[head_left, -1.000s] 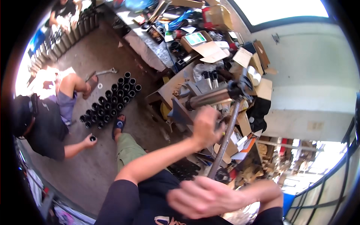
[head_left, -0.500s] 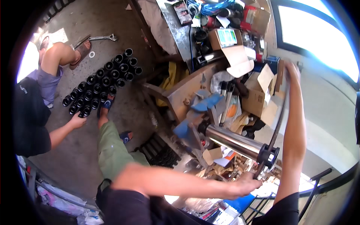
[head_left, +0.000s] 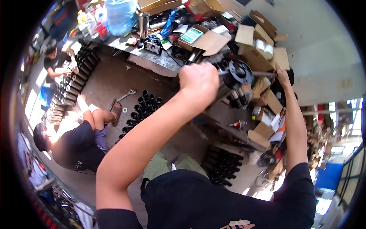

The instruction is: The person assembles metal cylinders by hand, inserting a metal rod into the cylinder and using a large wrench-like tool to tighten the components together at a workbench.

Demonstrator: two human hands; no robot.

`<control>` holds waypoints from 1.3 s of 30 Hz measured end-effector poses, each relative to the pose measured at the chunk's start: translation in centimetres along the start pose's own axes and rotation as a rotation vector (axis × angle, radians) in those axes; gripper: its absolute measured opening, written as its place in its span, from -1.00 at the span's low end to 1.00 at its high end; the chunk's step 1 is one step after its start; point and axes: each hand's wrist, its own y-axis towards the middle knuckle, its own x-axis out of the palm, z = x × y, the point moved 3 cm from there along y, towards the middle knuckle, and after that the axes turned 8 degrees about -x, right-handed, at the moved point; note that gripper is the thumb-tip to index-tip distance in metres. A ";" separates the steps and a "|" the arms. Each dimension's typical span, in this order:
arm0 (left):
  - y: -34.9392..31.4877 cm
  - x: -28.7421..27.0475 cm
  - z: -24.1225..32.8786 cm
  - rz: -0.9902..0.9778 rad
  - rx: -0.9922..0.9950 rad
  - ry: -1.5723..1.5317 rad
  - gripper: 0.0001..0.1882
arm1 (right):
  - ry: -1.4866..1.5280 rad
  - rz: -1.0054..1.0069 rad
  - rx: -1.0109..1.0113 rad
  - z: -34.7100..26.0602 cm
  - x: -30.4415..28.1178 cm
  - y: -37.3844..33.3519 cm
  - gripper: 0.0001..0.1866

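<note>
Both my arms reach forward to a metal bar [head_left: 264, 74] that crosses a black round end fitting [head_left: 240, 72]. My left hand [head_left: 199, 81] is closed in a fist round the bar's left end. At the other end, my right hand [head_left: 282, 77] has its fingers wrapped about the bar. The fitting, with holes in its face, sits on the end of a cylinder mostly hidden behind my left hand and the fitting.
A metal-topped bench [head_left: 162, 59] carries a phone [head_left: 153, 47], a blue water jug [head_left: 121, 17] and cardboard boxes [head_left: 253, 47]. Black tubes [head_left: 144, 110] stand on the floor near an adjustable wrench [head_left: 126, 95]. One person [head_left: 78, 147] sits at left; another [head_left: 57, 63] handles parts farther back.
The view has turned, bringing more of the bench and a second person into sight. The bar has swung round from steep to nearly level, with both hands still on it.
</note>
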 end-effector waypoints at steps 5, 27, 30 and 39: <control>1.4 0.8 -0.3 0.395 0.074 0.255 -0.80 | -0.404 0.133 0.150 2.4 0.5 -6.4 -0.29; 11.1 4.7 -2.5 0.627 0.685 -0.015 -0.86 | -0.701 0.493 0.558 -12.9 -3.4 -28.7 -0.39; 12.1 3.7 -2.3 0.621 0.747 0.004 -0.84 | -0.688 0.442 0.646 -19.4 -2.5 -32.0 -0.35; 9.5 1.0 1.0 0.294 0.467 0.106 -0.81 | -0.661 0.418 0.419 -13.5 -2.4 -30.7 -0.48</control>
